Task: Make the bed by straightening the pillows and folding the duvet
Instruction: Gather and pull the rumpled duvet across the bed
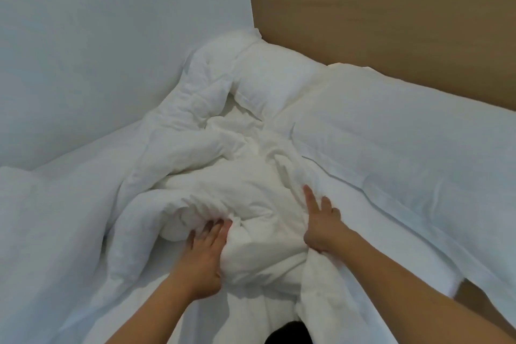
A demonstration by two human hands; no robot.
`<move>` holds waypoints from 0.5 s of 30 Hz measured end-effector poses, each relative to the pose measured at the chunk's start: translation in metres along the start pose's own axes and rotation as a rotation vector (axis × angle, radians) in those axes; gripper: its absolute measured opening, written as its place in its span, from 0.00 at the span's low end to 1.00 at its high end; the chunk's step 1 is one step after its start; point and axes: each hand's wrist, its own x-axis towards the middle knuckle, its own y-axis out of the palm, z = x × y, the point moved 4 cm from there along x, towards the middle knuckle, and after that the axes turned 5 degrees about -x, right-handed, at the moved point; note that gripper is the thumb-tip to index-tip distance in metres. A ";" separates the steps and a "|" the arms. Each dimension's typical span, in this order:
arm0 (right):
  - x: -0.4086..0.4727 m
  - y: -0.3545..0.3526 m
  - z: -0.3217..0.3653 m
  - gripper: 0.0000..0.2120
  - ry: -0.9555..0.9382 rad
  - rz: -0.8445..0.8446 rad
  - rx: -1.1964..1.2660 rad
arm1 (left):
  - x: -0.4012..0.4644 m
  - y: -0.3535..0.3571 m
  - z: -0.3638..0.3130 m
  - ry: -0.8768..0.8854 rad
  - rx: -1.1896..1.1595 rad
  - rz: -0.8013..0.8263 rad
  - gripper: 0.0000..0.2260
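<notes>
The duvet (223,176) lies bunched in the middle of the bed, near the two pillows (391,131) at the headboard (391,22) on the far right. To do this well, find one edge, lift it clear and shake the bulk flat before folding. The left hand (201,262) grips a fold, fingers curled into it. The right hand (321,220) pinches cloth under the thumb, forefinger straight, touching the duvet

Two pillows (273,78) (405,131), one duvet (195,176), two hands (205,260) (325,229).
</notes>
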 end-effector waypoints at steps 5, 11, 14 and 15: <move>0.006 -0.078 -0.023 0.33 -0.181 -0.060 0.537 | 0.008 -0.025 -0.019 -0.109 -0.238 -0.239 0.22; 0.028 -0.226 -0.078 0.32 -0.084 -0.267 -0.049 | 0.017 -0.203 -0.045 -0.096 -0.846 -0.579 0.13; 0.016 -0.240 -0.066 0.29 -0.113 -0.180 -0.297 | 0.034 -0.211 -0.026 -0.219 -0.868 -0.347 0.15; 0.006 -0.238 -0.057 0.27 -0.164 -0.206 -0.300 | 0.038 -0.196 -0.020 -0.321 -0.803 -0.269 0.21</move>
